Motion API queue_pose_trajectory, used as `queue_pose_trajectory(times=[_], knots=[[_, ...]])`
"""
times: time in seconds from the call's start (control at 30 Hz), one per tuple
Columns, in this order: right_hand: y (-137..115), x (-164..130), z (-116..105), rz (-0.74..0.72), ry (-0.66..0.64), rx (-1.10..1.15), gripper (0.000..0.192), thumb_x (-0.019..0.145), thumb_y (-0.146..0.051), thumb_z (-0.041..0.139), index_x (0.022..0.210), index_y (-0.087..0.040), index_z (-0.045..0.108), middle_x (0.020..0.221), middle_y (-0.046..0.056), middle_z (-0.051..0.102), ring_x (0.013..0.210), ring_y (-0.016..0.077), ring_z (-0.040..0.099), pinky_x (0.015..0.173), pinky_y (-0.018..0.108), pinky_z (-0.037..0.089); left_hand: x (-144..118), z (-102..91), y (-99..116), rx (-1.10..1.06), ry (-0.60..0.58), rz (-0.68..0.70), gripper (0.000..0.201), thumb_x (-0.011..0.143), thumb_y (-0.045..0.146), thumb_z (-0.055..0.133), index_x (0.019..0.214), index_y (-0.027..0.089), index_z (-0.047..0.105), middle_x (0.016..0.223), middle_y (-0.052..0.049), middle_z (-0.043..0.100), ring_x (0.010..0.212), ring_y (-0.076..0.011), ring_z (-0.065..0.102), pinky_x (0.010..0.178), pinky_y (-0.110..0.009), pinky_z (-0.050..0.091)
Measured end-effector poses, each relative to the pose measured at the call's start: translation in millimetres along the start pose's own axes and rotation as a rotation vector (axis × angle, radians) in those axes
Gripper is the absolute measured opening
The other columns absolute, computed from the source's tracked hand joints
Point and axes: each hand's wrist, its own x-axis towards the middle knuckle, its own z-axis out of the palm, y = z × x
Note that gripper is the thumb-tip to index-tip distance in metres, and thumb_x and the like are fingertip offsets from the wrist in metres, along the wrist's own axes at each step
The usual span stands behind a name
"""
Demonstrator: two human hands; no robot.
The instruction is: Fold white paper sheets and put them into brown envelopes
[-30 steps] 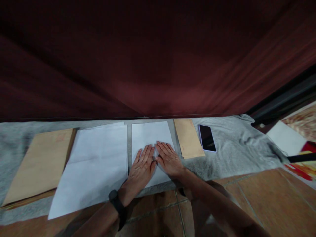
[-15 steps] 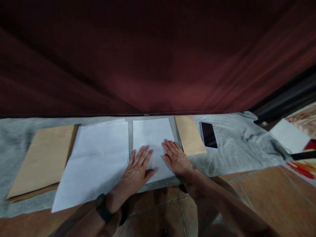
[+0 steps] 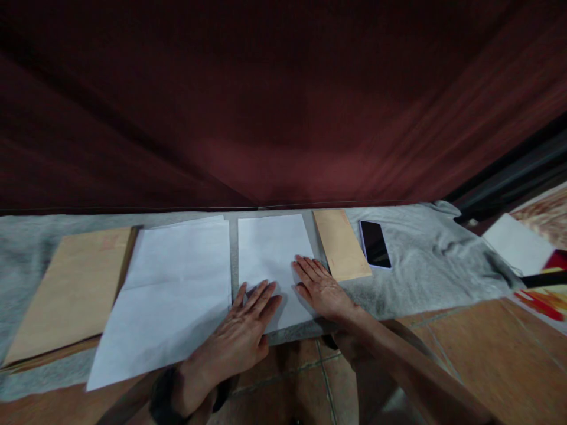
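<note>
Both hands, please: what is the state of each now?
Left hand: open, empty, at the smaller white sheet.
Right hand: open, empty, on that sheet.

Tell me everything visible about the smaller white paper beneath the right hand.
The smaller white paper looks plain and rectangular, with no discernible marks. It lies flat on grey cloth, between larger white sheets and a slim brown envelope. The right hand rests on its near right part; the left hand overlaps its near left part, contact unclear. One sheet or several: cannot tell.
</note>
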Motion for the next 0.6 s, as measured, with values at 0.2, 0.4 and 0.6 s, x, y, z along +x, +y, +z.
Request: queue_pose_trajectory(times=[0.2,0.4,0.6], knots=[[-1,-6,-2,-0.020,-0.012,0.024,0.057,0.103,-0.026,0.049,0.158,-0.013,0.039,0.165,0.015,0.035,0.154,0.0282,0.032,0.125,0.052,0.032,-8,19.2,6,0.077,0.104,0.043,0.087,0.073,0.000,0.044,0.156,0.026,0.041,0.167,-0.006,0.035,0.157,-0.0252,0.024,0.128,-0.054,0.022],[7,-10,-16,-0.032,-0.113,0.137,0.058,0.099,-0.014,0.046,0.156,-0.019,0.043,0.164,0.009,0.038,0.153,0.0226,0.034,0.126,0.047,0.032,0,-1.0,-9,-0.089,0.128,0.025,0.050,0.087,0.009,0.048,0.131,0.024,0.066,0.142,-0.007,0.066,0.132,-0.0232,0.060,0.112,-0.038,0.049],[27,-18,-67,-0.109,-0.333,0.466,0.070,0.088,0.001,0.041,0.146,-0.034,0.057,0.152,-0.004,0.056,0.141,0.0142,0.051,0.118,0.033,0.044,-2,-37.5,-27,-0.523,0.221,-0.201,0.034,0.099,0.043,0.047,0.101,0.026,0.077,0.098,-0.001,0.080,0.088,-0.0185,0.074,0.079,-0.025,0.056]])
